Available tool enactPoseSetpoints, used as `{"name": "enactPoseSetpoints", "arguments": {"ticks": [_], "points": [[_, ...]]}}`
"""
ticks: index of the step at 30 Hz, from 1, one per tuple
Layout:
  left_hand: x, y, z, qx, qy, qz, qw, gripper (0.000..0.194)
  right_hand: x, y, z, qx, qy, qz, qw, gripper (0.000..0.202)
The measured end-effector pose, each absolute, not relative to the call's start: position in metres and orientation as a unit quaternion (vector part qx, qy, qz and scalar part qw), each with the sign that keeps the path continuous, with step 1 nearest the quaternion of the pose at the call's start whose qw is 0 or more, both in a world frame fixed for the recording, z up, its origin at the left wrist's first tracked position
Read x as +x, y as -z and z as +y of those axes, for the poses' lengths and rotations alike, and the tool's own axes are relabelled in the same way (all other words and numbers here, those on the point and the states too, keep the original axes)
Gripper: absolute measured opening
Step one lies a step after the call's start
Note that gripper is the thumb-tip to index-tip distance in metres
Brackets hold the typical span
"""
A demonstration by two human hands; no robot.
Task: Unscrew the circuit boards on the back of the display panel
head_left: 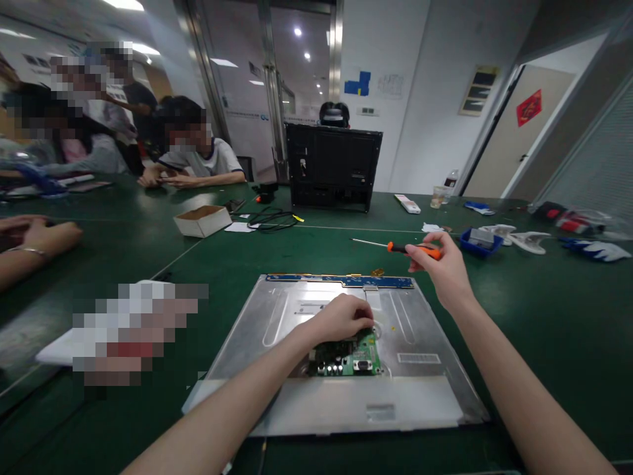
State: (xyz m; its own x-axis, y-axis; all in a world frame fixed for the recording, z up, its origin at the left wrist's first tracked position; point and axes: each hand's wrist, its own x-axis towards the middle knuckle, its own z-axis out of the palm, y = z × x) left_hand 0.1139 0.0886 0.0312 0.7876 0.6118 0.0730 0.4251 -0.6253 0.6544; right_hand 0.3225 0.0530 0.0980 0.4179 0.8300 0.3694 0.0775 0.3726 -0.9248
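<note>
Saw label (419, 358) on panel (430, 330), illegible. Gripped screwdriver (397, 247), raised, in right hand (441, 262); curled left hand (346, 313) over board (353, 364), couldn't tell grip.

A: Carrier?
B: One worktop (306, 254), dark green, marked with pale seam lines.
A: Near side?
B: One metal-backed display panel (428, 330), lying flat.
A: Far side, left to right?
B: One white box (202, 228), open-topped; one black cable (271, 225), loosely coiled; one black monitor casing (331, 161), upright; one plastic cup (437, 198), beside a bottle (451, 179).
A: Right side?
B: One blue tray (475, 249); one blue-and-white glove (596, 250), flat.
</note>
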Motion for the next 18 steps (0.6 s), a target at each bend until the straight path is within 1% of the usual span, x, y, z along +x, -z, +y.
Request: {"name": "enactPoseSetpoints", "arguments": {"ticks": [3,9,14,18], "points": [[0.114,-0.03,0.088,0.886,-0.145,0.29,0.331,0.01,0.317,-0.099,0.057,-0.47,-0.346,-0.41,0.701,0.057],[0.114,-0.029,0.089,0.882,-0.139,0.288,0.346,0.008,0.317,-0.073,0.056,-0.462,-0.398,-0.341,0.716,0.062],[0.114,-0.028,0.091,0.875,-0.137,0.3,0.355,0.003,0.315,-0.06,0.063,-0.476,-0.432,-0.33,0.691,0.062],[0.116,-0.027,0.09,0.871,-0.139,0.309,0.356,0.005,0.314,-0.053,0.067,-0.486,-0.432,-0.351,0.674,0.061]]}}
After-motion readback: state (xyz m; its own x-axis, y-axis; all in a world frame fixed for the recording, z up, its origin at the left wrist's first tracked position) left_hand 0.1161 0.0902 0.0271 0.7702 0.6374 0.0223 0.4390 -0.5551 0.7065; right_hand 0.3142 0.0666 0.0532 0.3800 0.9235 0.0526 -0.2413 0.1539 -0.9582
